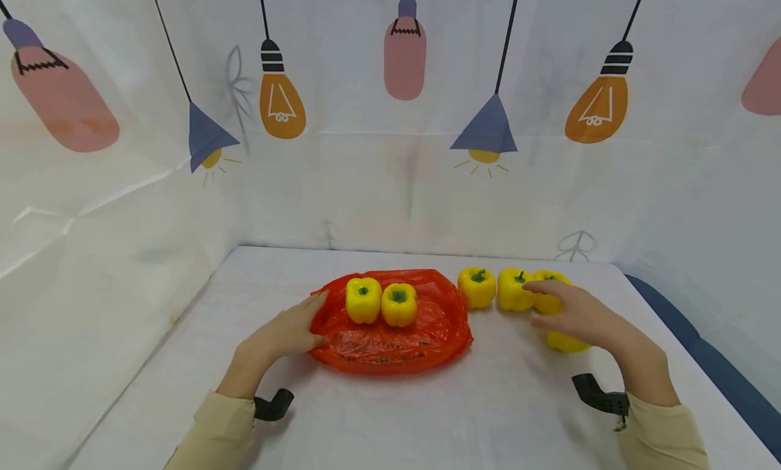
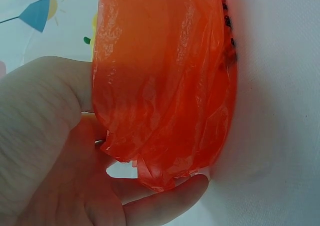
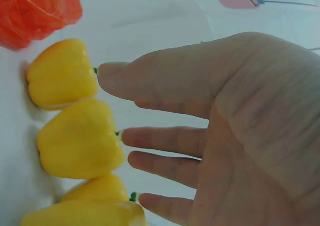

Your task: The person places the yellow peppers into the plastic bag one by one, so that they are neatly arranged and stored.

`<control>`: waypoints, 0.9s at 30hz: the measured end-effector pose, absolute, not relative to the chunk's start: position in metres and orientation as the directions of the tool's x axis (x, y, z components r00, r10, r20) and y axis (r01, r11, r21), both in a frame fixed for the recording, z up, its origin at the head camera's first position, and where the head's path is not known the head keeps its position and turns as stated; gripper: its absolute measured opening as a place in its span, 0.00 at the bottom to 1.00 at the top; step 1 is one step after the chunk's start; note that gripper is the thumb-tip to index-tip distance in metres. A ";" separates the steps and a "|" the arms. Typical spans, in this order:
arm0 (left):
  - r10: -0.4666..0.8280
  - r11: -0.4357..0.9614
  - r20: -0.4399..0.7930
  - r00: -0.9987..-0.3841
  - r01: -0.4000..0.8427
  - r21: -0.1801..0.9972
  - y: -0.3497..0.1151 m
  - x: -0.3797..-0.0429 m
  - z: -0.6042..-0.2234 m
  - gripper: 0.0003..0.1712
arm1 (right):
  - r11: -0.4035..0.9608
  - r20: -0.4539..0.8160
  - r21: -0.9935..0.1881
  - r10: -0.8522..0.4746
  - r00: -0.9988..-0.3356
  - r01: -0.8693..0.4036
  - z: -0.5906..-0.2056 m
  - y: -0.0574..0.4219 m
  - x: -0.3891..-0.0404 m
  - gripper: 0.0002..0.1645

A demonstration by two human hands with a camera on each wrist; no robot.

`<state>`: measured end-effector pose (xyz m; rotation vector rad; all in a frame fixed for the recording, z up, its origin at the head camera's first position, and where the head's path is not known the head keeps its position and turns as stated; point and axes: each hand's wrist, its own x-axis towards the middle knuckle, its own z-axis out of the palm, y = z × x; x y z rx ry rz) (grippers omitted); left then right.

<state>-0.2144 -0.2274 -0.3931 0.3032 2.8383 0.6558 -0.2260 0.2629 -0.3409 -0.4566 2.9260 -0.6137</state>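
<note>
A red plastic bag point(image 1: 436, 321) lies spread on the table, with two yellow bell peppers, one point(image 1: 363, 308) beside the other point(image 1: 399, 312), on its red surface. At its left edge, my left hand point(image 1: 287, 333) touches the plastic with spread fingers; the left wrist view shows fingertips point(image 2: 192, 191) right at the bag's crumpled rim point(image 2: 160, 171). My right hand point(image 1: 576, 310) hovers over several more yellow peppers, its fingers extended and nothing in its grasp. In the right wrist view its thumb points at the stem of one pepper point(image 3: 62, 75), and its fingers reach toward another pepper point(image 3: 77, 141).
The row of peppers starts just right of the bag with one pepper point(image 1: 476, 287); another pepper point(image 1: 567, 343) sits nearer me, partly hidden under the right hand. A white cloth point(image 1: 390, 422) covers the table. Behind it hangs a lamp-printed sheet point(image 1: 360, 185). Dark blue fabric point(image 1: 702, 361) borders the right edge.
</note>
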 end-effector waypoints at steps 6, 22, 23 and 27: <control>0.255 0.881 -0.144 -0.956 0.169 0.442 -0.228 -0.214 -0.391 0.49 | 0.878 -0.052 -0.414 -0.286 -0.957 -0.240 -0.336 0.280 -0.226 0.43; 0.254 0.882 -0.141 -0.957 0.169 0.441 -0.229 -0.216 -0.394 0.49 | 0.905 -0.190 -0.396 -0.246 -0.950 -0.155 -0.348 0.304 -0.230 0.46; 0.254 0.881 -0.143 -0.957 0.168 0.442 -0.229 -0.216 -0.394 0.49 | 0.906 -0.195 -0.395 -0.243 -0.950 -0.151 -0.350 0.304 -0.230 0.46; 0.249 0.883 -0.154 -0.956 0.159 0.442 -0.228 -0.215 -0.394 0.49 | 0.909 -0.198 -0.392 -0.234 -0.952 -0.142 -0.354 0.302 -0.230 0.46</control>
